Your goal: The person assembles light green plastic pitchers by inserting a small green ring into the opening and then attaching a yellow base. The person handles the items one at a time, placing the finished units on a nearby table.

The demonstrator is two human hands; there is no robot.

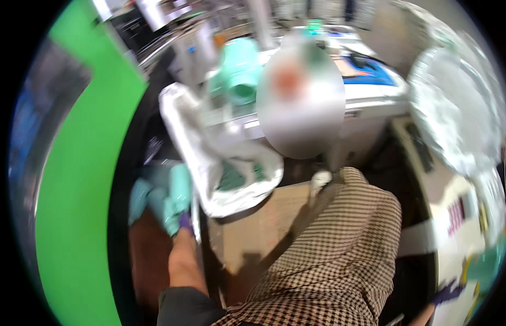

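Observation:
My left hand (185, 223), in a purple glove, reaches down at the left beside several teal cylinders (179, 187). It touches or nearly touches the lowest ones, and its fingers are smeared by motion. At the lower right edge my right hand (447, 293), also gloved in purple, lies over a white tabletop (451, 261) with its fingers spread. Close by it is a teal item with yellow edges (481, 269). A white-lined bin (231, 206) with dark green pieces inside stands ahead of my left hand.
A large teal container (242, 68) stands at the back beside a white counter (372, 98). Something wrapped in whitish plastic (459, 108) rises at the right. Flat cardboard (264, 223) covers the floor ahead of my legs. A bright green panel (84, 190) runs along the left.

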